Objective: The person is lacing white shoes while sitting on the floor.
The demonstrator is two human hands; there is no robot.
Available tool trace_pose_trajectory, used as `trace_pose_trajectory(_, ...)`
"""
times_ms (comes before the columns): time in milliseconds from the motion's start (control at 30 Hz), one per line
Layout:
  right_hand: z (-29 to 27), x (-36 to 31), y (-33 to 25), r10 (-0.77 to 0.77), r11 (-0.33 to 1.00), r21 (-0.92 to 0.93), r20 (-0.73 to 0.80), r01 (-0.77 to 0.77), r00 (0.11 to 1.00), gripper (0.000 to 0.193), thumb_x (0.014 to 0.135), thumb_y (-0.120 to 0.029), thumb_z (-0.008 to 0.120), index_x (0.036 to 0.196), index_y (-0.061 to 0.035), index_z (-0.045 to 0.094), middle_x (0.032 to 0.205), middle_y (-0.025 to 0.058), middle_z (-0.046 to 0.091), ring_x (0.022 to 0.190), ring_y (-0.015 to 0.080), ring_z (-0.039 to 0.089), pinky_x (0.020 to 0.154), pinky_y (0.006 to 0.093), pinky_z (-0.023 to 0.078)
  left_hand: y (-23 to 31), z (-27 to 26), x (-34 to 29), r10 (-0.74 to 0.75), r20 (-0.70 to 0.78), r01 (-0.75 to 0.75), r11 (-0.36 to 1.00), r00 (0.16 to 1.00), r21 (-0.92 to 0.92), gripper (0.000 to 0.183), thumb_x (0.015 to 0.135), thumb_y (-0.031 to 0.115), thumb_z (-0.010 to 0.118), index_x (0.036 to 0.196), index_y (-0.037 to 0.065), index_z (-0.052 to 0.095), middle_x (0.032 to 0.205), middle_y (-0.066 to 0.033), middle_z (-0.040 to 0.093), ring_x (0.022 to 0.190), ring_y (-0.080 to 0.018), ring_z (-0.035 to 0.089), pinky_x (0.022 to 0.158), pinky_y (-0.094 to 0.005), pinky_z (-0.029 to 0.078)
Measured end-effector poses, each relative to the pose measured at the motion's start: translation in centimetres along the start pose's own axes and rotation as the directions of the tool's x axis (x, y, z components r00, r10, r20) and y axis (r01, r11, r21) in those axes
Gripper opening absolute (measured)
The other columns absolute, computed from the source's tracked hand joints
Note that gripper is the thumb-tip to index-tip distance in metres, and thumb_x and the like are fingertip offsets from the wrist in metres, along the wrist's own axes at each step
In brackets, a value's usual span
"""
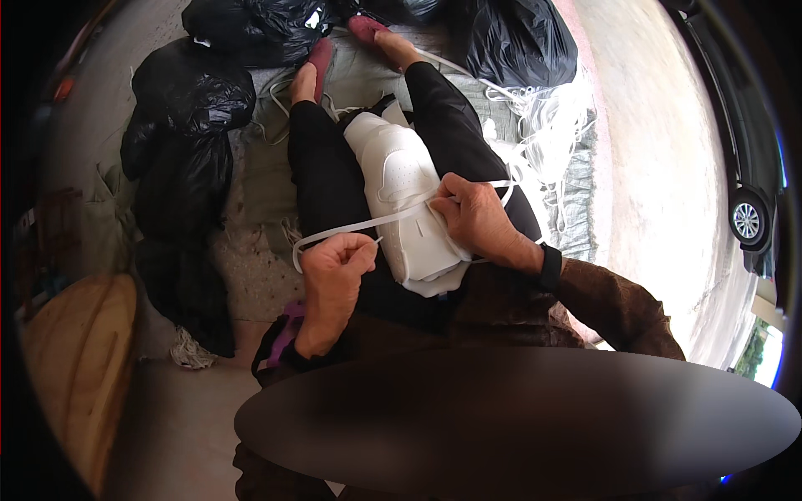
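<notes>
A stack of white shoe uppers with perforated toes lies lengthwise on my lap between my thighs. A flat white shoelace crosses the nearest upper and loops round by my left hand. That hand is closed, its thumb and forefinger pinching the lace close to its tip, just left of the upper. On the upper's right side, my right hand is closed on the edge, fingers curled in. More lace trails out beyond its knuckles. Whether the right fingers also grip the lace is hidden.
A bundle of white laces lies beside my right leg. Black plastic bags stand along the left, and another bag is at the far right. A wooden board is at lower left; a parked car is at the right rim.
</notes>
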State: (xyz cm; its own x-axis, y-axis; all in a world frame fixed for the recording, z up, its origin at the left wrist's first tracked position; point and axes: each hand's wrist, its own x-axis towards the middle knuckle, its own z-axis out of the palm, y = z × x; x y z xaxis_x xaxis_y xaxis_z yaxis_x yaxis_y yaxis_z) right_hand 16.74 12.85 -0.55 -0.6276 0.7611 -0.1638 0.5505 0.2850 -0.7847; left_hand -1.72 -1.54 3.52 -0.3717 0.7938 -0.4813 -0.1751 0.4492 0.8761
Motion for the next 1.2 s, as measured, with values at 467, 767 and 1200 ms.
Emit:
trace_pose_trajectory(467, 0.6, 0.5, 0.6, -0.028, 1.000, 0.002, -0.067, 0.028, 0.997, 0.012, 0.084, -0.007, 0.068, 0.083, 0.0001, 0.059, 0.071, 0.0196, 0.064, 0.070, 0.0407, 0.065, 0.062, 0.0440, 0.050, -0.2, 2.7, 5.2, 0.594, 0.269, -0.563, 0.387, 0.758, 0.730, 0.002, 0.068, 0.000, 0.060, 0.068, 0.000, 0.058, 0.066, -0.0184, 0.061, 0.061, -0.0378, 0.060, 0.058, -0.0428, 0.048)
trace_pose_trajectory(767, -1.4, -0.6, -0.9, -0.166, 0.976, -0.158, -0.076, 0.152, 0.983, 0.021, 0.078, -0.013, 0.076, 0.086, 0.0004, 0.061, 0.087, 0.0166, 0.061, 0.085, 0.0372, 0.064, 0.071, 0.0438, 0.053, 0.8, 3.8, 3.4, 0.676, 0.123, -0.575, 0.500, 0.726, 0.648, 0.020, 0.065, 0.003, 0.071, 0.082, 0.002, 0.060, 0.074, -0.0107, 0.056, 0.067, -0.0305, 0.055, 0.062, -0.0398, 0.047)
trace_pose_trajectory(1200, -1.3, -1.6, -0.9, -0.363, 0.861, -0.365, 0.047, 0.354, 0.931, 0.043, 0.064, -0.001, 0.071, 0.104, -0.0032, 0.057, 0.090, 0.0110, 0.063, 0.089, 0.0318, 0.063, 0.075, 0.0399, 0.056, -1.9, 5.9, 1.1, 0.516, -0.212, -0.390, 0.808, 0.830, 0.441, 0.025, 0.062, -0.007, 0.058, 0.086, -0.002, 0.055, 0.077, -0.0132, 0.062, 0.068, -0.0266, 0.061, 0.067, -0.0366, 0.051)
